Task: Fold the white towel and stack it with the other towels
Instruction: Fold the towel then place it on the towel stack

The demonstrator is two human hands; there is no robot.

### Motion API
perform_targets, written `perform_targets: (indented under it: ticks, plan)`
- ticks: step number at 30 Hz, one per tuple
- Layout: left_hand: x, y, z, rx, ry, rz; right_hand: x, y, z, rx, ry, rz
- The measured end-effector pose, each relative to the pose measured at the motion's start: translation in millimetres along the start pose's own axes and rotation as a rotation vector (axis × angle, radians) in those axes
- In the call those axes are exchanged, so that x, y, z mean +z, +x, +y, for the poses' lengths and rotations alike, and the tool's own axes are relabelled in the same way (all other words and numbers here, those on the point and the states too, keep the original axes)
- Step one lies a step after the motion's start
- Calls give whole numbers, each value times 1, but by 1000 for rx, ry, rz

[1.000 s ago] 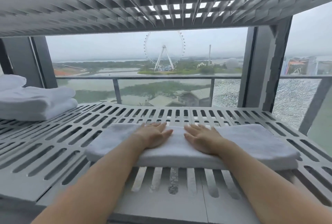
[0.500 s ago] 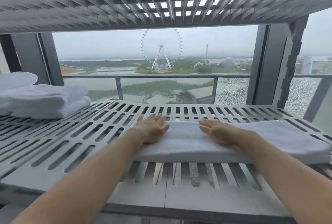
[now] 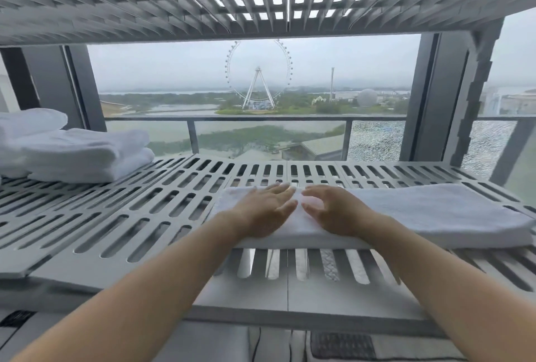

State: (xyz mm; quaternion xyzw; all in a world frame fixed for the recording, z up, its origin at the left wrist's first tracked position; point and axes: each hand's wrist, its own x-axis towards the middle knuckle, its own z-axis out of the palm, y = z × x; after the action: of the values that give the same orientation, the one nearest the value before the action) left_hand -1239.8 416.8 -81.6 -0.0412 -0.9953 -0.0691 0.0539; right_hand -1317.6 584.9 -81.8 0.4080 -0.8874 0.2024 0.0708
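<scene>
The white towel [image 3: 435,210] lies on the shelf [image 3: 116,216], stacked towels [image 3: 81,155] far to its left. The left hand [image 3: 264,210] and right hand [image 3: 339,213] press it, fingers spread.

The towel stack [image 3: 72,155] (far left) is cut off by the picture's edge.

- One head-worn wide-angle view, looking forward and slightly down onto the slatted shelf [image 3: 290,295], which sits close below it.
- It faces the balcony railing [image 3: 261,118] and the landscape beyond.
</scene>
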Motion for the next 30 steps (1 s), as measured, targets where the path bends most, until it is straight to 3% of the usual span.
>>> perform_targets:
  ticks: [4,13,20,25,30]
  plan:
    - [16,-23,13,81,78,-27,-5,-43,19,-64,-212,-248]
    - [7,-52,10,86,184,-30,-25,-72,52,-100,-252,-332]
    - [6,-53,32,188,326,95,-9,-57,7,-167,-307,-326]
    - [-5,-69,15,94,212,61,-6,-64,7,-141,-323,-277]
    - [-9,-70,7,58,257,29,-8,-60,-6,-105,-297,-214]
